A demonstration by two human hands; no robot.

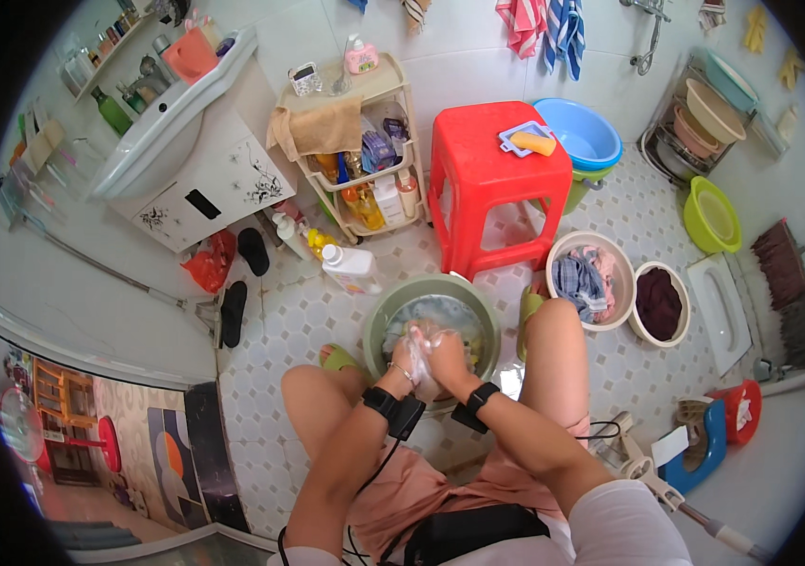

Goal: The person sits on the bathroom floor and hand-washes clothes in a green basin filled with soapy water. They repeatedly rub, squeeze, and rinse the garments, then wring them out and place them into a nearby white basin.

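Note:
Between my knees stands a grey-green basin [377, 311] with cloudy, sudsy water and some cloth in it. My left hand [406, 360] and my right hand [448, 358] are pressed together over its near part. Both are closed on a wet, whitish soapy cloth [424, 373], which hangs from between them toward the near rim. Suds coat the fingers, and much of the cloth is hidden by the hands. Beyond the basin, an orange-yellow bar of soap [534, 143] lies on a blue-and-white soap dish [512, 136] on a red plastic stool [487, 179].
To the right, one basin [627, 283] holds blue and pink clothes [580, 281]; another holds a dark maroon cloth [659, 304]. A white bottle [351, 267] stands left of the washing basin. Behind are a shelf cart [391, 78] and a blue basin [580, 130]. Tiled floor [280, 377] surrounds me.

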